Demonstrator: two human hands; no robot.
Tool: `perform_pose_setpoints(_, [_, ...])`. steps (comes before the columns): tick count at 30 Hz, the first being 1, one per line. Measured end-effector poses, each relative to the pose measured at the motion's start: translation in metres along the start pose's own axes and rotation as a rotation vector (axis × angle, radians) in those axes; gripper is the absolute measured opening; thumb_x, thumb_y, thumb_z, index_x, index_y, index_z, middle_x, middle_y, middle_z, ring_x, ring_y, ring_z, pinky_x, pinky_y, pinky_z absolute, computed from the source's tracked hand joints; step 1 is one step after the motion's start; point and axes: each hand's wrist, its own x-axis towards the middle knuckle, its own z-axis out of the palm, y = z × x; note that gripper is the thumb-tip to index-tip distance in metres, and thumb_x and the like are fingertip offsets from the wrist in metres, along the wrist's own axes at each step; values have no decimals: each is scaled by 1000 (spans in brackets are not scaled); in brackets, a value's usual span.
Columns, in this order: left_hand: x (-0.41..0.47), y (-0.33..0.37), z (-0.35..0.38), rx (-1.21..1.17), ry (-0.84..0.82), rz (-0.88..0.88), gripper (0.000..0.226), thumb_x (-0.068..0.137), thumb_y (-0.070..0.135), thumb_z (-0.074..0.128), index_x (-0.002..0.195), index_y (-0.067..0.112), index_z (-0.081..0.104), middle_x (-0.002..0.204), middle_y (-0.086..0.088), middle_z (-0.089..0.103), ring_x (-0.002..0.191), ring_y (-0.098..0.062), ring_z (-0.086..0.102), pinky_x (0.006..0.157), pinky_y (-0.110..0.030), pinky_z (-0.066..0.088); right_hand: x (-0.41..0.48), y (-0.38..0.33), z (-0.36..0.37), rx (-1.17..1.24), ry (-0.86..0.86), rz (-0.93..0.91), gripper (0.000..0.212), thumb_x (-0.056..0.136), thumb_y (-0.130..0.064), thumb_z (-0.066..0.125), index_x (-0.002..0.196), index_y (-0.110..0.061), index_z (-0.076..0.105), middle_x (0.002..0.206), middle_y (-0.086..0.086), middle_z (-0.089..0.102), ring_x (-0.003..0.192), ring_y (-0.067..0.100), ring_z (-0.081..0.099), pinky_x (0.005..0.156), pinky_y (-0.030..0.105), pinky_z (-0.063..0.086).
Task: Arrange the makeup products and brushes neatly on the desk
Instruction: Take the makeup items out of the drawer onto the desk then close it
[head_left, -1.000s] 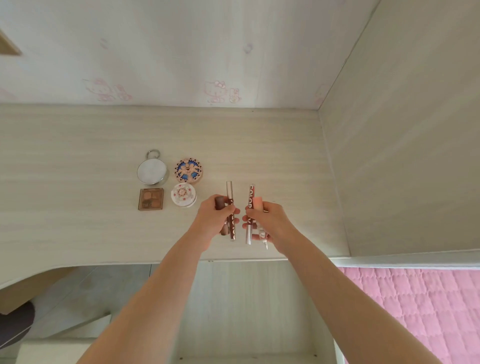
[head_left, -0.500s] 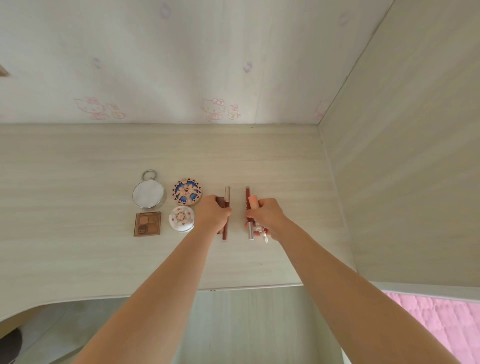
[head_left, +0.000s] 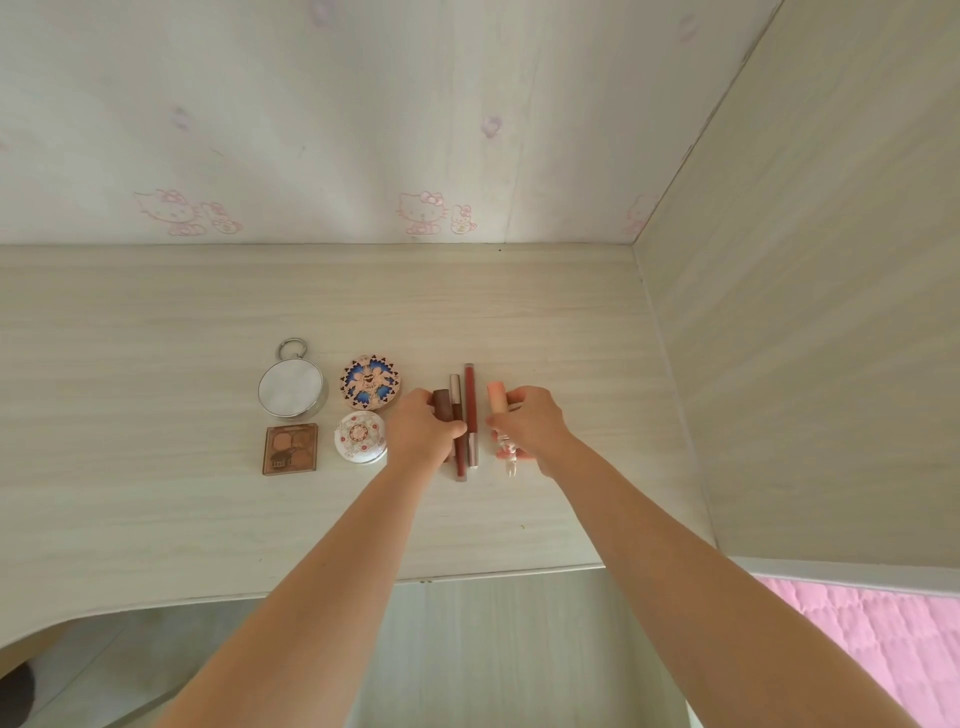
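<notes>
Your two arms reach up from the bottom of the frame, over the front edge of the desk (head_left: 156, 519). Your hands sit side by side in the middle of the frame.

Your left hand (head_left: 423, 434) has its fingers curled over a short brown tube (head_left: 441, 404). Its thumb touches a thin tube with a silver cap (head_left: 455, 387) that lies right next to the brown one. Touching that one on the right lies a long red tube (head_left: 470, 410). No finger is on it.

Your right hand (head_left: 532, 426) pinches a peach tube (head_left: 496, 397) between thumb and fingers. A small pink and clear thing (head_left: 505, 456) peeks out under this hand. You cannot tell what it is, or if the hand holds it too.

All the tubes point the same way, from the bottom of the frame to the top. The peach tube points that way too. It sits just to the right of the red tube, with a thin strip of bare desk between them. Your right hand is the nearer one to that gap, so the next move is likely a small slide to the left, keeping the peach tube straight.

Left of your hands, a white round compact (head_left: 360, 436) and an eyeshadow palette (head_left: 290, 449) make one row. Behind them a blue patterned compact (head_left: 370, 388) and a round mirror (head_left: 292, 388) make another.
</notes>
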Motion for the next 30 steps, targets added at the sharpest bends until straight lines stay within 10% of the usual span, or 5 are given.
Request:
perform_pose_setpoints(7, [-3, -7, 7, 10, 138, 117, 34, 78, 7, 71, 105, 13, 51, 91, -3, 62, 85, -26, 64, 78, -41, 54, 3, 3, 1, -37, 25, -85, 45, 77, -8, 69, 119, -11, 55, 109, 6, 63, 96, 23, 64, 84, 41, 56])
perform_pose_setpoints(11, [-1, -8, 8, 101, 168, 147, 32, 78, 8, 70, 105, 7, 53, 94, -7, 64, 87, -24, 61, 77, -38, 51, 3, 5, 4, -137, 62, -170, 40, 78, -13, 69, 115, -14, 56, 100, -2, 64, 74, 5, 58, 57, 12, 43])
perform_pose_setpoints(19, [0, -12, 8, 203, 226, 163, 21, 88, 16, 63, 104, 4, 56, 101, -11, 61, 95, -26, 56, 82, -38, 47, 3, 4, 14, -369, 76, -253, 41, 84, -21, 69, 120, -12, 52, 114, 5, 56, 94, 25, 63, 84, 40, 53])
perform_pose_setpoints(30, [-2, -13, 7, 227, 201, 176, 20, 86, 15, 65, 102, 4, 61, 96, -10, 65, 93, -23, 59, 77, -31, 46, 0, 4, 14, -389, 67, -291, 34, 89, -20, 63, 120, -11, 54, 104, 8, 64, 97, 23, 61, 87, 37, 51])
